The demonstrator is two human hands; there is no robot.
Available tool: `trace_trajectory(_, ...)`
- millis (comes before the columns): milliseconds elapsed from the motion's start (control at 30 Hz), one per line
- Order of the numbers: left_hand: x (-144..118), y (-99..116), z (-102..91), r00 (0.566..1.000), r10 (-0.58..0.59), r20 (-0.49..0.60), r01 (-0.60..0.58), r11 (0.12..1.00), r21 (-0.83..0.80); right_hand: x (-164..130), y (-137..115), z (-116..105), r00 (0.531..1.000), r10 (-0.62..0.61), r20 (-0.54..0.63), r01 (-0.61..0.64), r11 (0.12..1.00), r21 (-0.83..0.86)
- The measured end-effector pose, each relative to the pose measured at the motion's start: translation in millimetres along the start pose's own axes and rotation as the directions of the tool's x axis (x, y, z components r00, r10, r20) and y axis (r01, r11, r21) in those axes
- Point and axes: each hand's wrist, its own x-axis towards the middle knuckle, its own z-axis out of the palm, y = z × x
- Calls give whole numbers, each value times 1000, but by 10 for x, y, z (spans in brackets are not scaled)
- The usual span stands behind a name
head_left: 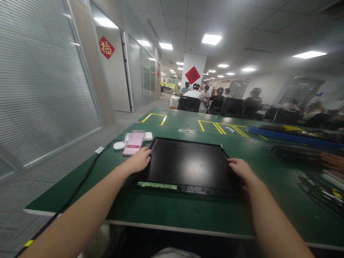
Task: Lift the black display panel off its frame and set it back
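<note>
The clutter at the far right of the green bench (172, 211) is blurred beyond telling, and another person's hand (333, 161) is cut off by the frame edge there. The black display panel (188, 165) lies flat mid-bench, beside a pink phone (133, 143). The left hand (139, 160) rests loosely open on the panel's left edge, the right hand (240, 168) likewise on its right edge, neither clamped tight.
</note>
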Motion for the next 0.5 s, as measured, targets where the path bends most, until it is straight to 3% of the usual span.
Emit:
trace_trajectory(333, 44, -27, 54, 1000, -3, -24, 4, 999, 37, 80, 134, 115, 998, -4, -68, 9, 997, 74)
trace_trajectory(500, 39, -58, 102, 999, 16, -31, -15, 999, 39, 78, 140, 108, 999, -27, -47, 31, 997, 73)
